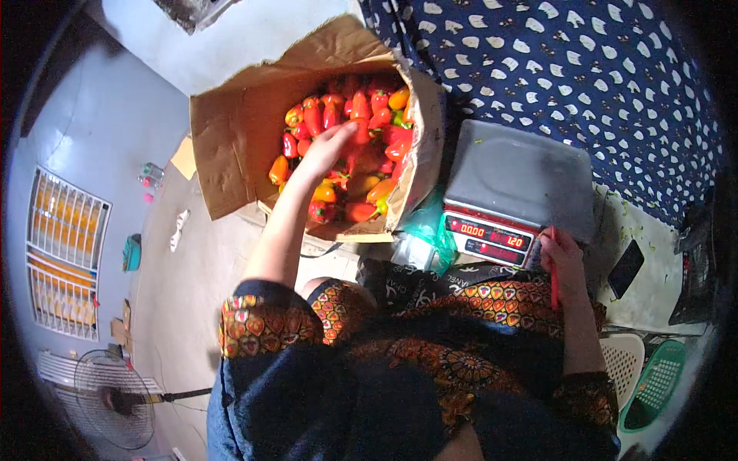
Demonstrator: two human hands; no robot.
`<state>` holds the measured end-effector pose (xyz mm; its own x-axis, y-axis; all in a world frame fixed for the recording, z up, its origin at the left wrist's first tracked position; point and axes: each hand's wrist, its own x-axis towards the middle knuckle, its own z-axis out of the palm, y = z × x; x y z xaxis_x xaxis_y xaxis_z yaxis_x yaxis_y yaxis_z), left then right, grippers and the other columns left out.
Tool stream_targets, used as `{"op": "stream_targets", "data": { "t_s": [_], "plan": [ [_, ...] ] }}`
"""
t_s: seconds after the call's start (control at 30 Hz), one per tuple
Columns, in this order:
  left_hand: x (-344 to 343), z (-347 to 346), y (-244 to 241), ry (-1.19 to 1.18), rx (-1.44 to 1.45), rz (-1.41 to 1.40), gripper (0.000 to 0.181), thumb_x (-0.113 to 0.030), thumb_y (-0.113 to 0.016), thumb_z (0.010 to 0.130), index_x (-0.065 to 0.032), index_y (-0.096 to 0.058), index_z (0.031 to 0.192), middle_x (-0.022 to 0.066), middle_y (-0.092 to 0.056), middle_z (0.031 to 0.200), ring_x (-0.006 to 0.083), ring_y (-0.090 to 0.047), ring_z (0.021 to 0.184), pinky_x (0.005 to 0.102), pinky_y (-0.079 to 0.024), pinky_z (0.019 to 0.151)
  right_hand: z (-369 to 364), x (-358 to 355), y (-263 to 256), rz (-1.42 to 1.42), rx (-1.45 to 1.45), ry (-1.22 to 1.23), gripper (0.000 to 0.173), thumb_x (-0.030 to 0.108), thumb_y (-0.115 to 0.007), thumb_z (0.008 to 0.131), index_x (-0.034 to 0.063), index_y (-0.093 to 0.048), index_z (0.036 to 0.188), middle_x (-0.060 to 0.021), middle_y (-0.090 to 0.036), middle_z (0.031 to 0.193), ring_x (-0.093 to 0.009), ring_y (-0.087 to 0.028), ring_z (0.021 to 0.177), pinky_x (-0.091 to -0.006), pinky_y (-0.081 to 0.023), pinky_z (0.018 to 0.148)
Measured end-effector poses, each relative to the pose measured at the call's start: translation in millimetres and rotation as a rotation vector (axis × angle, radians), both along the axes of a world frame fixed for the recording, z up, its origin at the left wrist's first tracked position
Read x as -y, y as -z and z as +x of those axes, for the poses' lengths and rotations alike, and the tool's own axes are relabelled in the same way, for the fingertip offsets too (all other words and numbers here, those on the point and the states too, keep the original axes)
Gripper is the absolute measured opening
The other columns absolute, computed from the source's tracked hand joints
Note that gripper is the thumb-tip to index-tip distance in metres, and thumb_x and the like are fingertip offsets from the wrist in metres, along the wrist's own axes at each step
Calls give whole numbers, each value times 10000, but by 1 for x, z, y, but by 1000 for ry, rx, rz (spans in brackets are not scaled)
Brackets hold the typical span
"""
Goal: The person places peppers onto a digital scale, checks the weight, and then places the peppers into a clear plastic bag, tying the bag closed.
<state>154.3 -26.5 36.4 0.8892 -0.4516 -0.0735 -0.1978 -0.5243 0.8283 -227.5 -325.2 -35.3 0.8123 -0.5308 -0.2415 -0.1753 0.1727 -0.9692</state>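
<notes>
My left hand (330, 148) reaches into an open cardboard box (225, 138), thumb and fingers closed around a red pepper (360, 132); some fingertips are hidden. Around it lie many small peppers, mostly red, with orange ones such as the orange pepper (278, 169) and a few partly green. To the right of the box stands a digital weighing scale (519, 167) with a bare grey platform and a lit red display panel (489, 238). At the scale's front right corner, my right hand (560, 253) pinches a slim red stick-like tool (554, 276), its exact kind unclear.
A green plastic bag (441, 230) is wedged between box and scale. Right of the scale lies a dark flat phone-like object (626, 268). White (622, 363) and green baskets (654, 386) sit at lower right. A fan (112, 397) stands lower left; dark-blue patterned cloth (553, 69) hangs behind.
</notes>
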Motion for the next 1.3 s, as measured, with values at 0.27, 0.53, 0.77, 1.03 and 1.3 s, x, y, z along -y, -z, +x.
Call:
{"op": "stream_targets", "data": {
  "t_s": [0.27,0.53,0.77,1.03,1.3],
  "plan": [
    [-2,-166,-72,226,-1079,-1237,662,-574,-448,867,-86,-366,1306,187,-500,1184,289,-588,848,381,-554,517,-5,-15,-27,-75,41,-32,136,184,-529,862,53,-566,872,35,-441,598,-57,-392,504,-221,-305,478],
    [91,-207,-62,445,-1184,-988,569,-577,-403,890,-110,-426,1216,88,-543,1057,185,-533,698,258,-453,431,-15,-12,-19,85,195,81,120,165,-537,892,47,-560,893,40,-438,584,-41,-387,474,-203,-289,437],
    [214,-160,36,511,608,26,440,-427,-531,854,-55,-555,1089,153,-561,997,241,-580,836,366,-495,708,-5,-3,-11,244,331,207,93,153,-547,890,65,-554,861,50,-417,558,-35,-358,458,-192,-259,425],
    [246,-201,75,701,867,271,558,-472,-625,718,-200,-539,1197,135,-498,1157,317,-420,1145,526,-305,958,-6,11,7,153,236,174,141,210,-526,892,71,-528,915,37,-400,587,-50,-359,462,-200,-308,438],
    [191,-206,29,687,875,-202,575,-353,-666,736,-99,-483,1217,172,-420,1248,348,-385,1169,491,-303,971,-7,15,19,208,221,168,123,203,-547,898,80,-541,894,24,-446,593,-73,-397,455,-216,-328,451]
  ]
}}
